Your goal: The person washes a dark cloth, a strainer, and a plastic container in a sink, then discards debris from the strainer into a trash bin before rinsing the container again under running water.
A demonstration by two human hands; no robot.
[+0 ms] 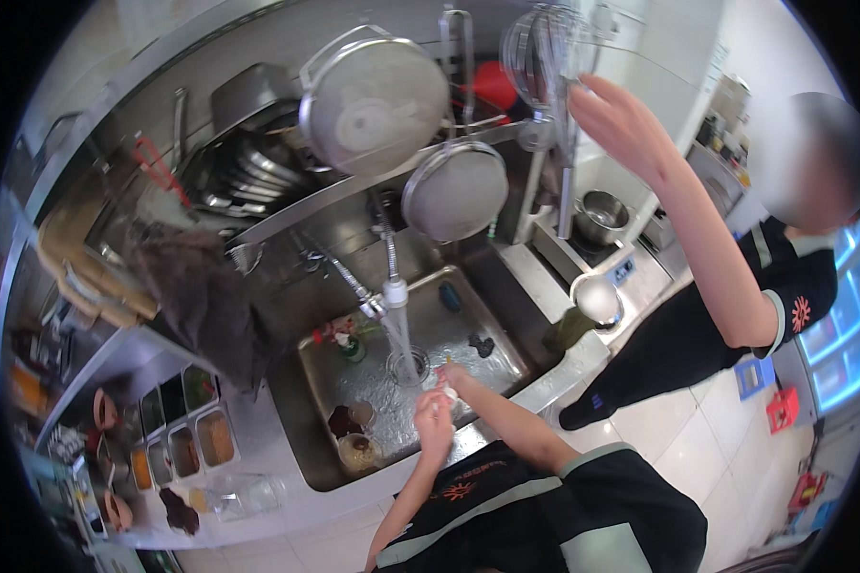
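Observation:
Both my hands are close together over the near side of a stainless steel sink. My left hand has its fingers closed around a small white thing, too small to name. My right hand is just beside it, its fingers bent near a pink and yellow item; its grip is unclear. Water runs from a white faucet head towards the drain, just beyond my hands. A green bottle, a dark clump and clear containers lie in the sink.
A co-worker at right reaches an arm towards hanging whisks. Round strainers hang above the sink. A dark cloth hangs at left, above metal food pans. A clear plastic bottle lies on the left counter.

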